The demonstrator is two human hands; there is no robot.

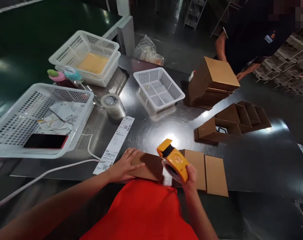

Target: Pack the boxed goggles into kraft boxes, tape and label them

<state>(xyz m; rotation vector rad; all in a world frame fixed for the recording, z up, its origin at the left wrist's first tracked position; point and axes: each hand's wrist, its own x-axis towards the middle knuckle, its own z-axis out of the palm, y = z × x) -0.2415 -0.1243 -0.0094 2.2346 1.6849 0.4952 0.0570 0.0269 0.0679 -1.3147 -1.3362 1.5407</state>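
Observation:
My left hand (127,165) lies with its fingers spread on a small brown cardboard box (150,165) at the table's front edge. In my right hand (190,176) is an orange tape dispenser (177,161), held over the right end of that box. A strip of clear tape seems to run down beneath the dispenser. Just right of it, a flat piece of brown cardboard (216,173) lies on the table. Beside my left hand is a strip of printed labels (118,138).
White baskets (78,146) stand left and at the centre back (160,90), with tape rolls (113,106) between. A cardboard stack (211,80) and open boxes (231,121) are at the right. A person in dark clothes (256,36) stands behind. A white cable (46,175) crosses front left.

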